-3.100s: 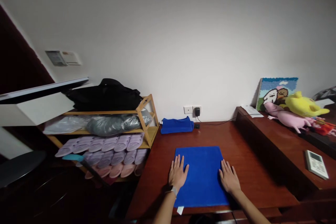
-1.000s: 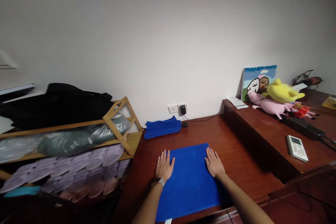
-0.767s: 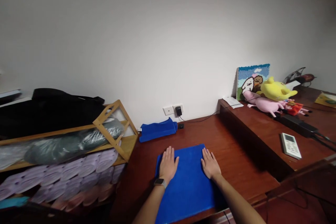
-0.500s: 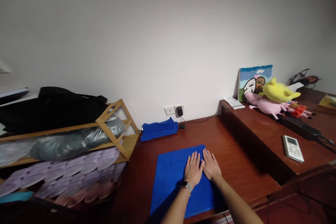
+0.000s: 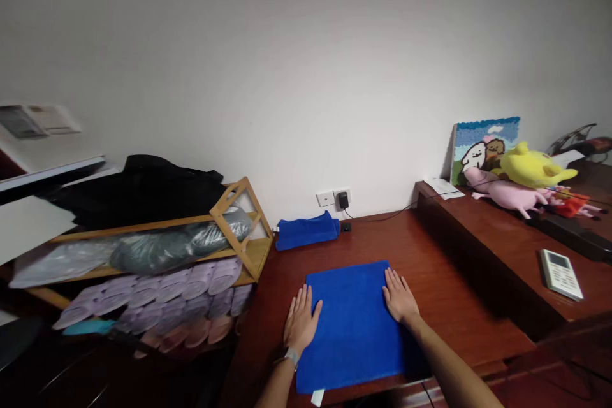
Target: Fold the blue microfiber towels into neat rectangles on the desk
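A blue cloth (image 5: 351,325) lies spread flat on the reddish-brown wooden desk (image 5: 459,319), with a white tag at its near left corner. My left hand (image 5: 302,320), with a watch at the wrist, rests flat across the cloth's left edge, fingers outstretched. On the right edge, near the far corner, my right hand (image 5: 400,296) lies flat with its fingers extended. Neither hand grips anything. Behind the spread cloth, by the wall, sits a second blue cloth (image 5: 308,231), folded into a long bundle.
Left of the desk stands a wooden rack (image 5: 243,245) with lilac slippers (image 5: 176,284) and a black bag (image 5: 157,188) on top. On the raised right section are plush toys (image 5: 530,166), a picture (image 5: 485,146) and a white remote (image 5: 561,274). A black plug (image 5: 343,200) sits in the wall socket.
My hands were together on the upper right of the cloth. The left hand has slid across to the left edge; the right stays near the right edge. The view has turned slightly left.
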The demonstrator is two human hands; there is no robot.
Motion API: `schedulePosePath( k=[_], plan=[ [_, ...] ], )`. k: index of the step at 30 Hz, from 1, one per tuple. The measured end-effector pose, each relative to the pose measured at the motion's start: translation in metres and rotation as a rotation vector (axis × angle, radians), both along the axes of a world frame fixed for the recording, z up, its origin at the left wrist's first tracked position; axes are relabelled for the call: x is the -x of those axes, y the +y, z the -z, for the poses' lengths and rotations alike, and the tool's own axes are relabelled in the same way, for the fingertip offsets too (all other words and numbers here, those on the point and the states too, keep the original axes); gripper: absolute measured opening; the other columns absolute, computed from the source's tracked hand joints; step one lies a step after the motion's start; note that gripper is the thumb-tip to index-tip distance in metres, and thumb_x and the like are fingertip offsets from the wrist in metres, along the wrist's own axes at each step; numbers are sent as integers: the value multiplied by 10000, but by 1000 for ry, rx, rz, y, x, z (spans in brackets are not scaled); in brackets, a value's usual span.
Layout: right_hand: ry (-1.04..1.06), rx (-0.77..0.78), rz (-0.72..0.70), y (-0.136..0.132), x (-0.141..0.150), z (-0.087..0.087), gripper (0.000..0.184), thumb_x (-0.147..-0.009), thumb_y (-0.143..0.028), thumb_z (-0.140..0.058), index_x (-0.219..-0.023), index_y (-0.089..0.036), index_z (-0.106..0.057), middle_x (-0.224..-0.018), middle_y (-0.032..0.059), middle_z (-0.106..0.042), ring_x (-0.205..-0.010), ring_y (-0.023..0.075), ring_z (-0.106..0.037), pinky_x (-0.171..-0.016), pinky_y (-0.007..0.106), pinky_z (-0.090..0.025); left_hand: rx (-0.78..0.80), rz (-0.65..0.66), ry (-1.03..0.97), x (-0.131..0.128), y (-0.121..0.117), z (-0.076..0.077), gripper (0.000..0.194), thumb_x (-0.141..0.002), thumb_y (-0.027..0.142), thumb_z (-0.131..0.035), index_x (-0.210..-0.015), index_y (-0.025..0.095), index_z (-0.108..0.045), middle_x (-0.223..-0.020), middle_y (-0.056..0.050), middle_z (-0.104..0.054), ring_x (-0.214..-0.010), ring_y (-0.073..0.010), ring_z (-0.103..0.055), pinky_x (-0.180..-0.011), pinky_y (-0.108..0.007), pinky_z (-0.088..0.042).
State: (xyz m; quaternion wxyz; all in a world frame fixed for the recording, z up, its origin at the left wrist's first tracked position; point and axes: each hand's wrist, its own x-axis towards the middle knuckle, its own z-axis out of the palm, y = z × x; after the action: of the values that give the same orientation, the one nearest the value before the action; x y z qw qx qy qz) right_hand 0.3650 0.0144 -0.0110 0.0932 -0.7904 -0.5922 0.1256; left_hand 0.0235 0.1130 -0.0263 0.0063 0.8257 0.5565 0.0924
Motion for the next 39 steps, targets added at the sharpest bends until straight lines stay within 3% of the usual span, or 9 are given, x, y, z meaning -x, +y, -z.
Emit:
schedulePosePath(
  k=[17, 23, 29, 34, 39],
  plan=[
    [-55, 18, -3, -3, 2, 4, 695, -1019, -429, -107, -1628, -99, -168, -1711, 33, -162, -1583, 173, -107, -1286, 378, -48, -16, 4, -46, -6, -5, -2, 736, -1043, 598, -202, -1620, 145, -265, -1673, -117, -295, -1552, -246, -266, -1274, -472, -222],
    [-51, 13, 8, 9, -5, -7, 686, -1017, -459, -144, -1629, -158, -216, -1700, 25, -229, -1560, 197, -227, -1261, 396, -178, -17, -3, -29, -3, -4, 2, 731, -1045, 591, -215, -1617, 138, -273, -1679, -114, -282, -1552, -250, -264, -1272, -468, -242],
    [-43, 8, 15, 34, -10, -5, 693, -1021, -472, -131, -1631, -145, -177, -1708, 16, -191, -1583, 198, -122, -1283, 406, -66, -22, -8, -25, 0, -4, 4, 718, -1049, 590, -213, -1624, 161, -249, -1685, -93, -265, -1555, -244, -254, -1272, -474, -257],
    [-35, -7, 22, 34, -10, 7, 694, -1020, -464, -134, -1632, -137, -145, -1713, 28, -171, -1586, 193, -104, -1283, 403, -41, -16, -4, -9, -1, -6, 1, 706, -1052, 581, -213, -1629, 175, -229, -1689, -81, -256, -1558, -238, -245, -1268, -475, -267],
    [-42, 0, 24, 34, -11, 5, 696, -1018, -461, -117, -1633, -135, -142, -1716, 14, -156, -1587, 189, -93, -1282, 397, -25, 32, -5, 57, 1, 0, -8, 723, -1040, 600, -216, -1613, 165, -289, -1673, -112, -294, -1544, -265, -284, -1253, -495, -282]
  ],
)
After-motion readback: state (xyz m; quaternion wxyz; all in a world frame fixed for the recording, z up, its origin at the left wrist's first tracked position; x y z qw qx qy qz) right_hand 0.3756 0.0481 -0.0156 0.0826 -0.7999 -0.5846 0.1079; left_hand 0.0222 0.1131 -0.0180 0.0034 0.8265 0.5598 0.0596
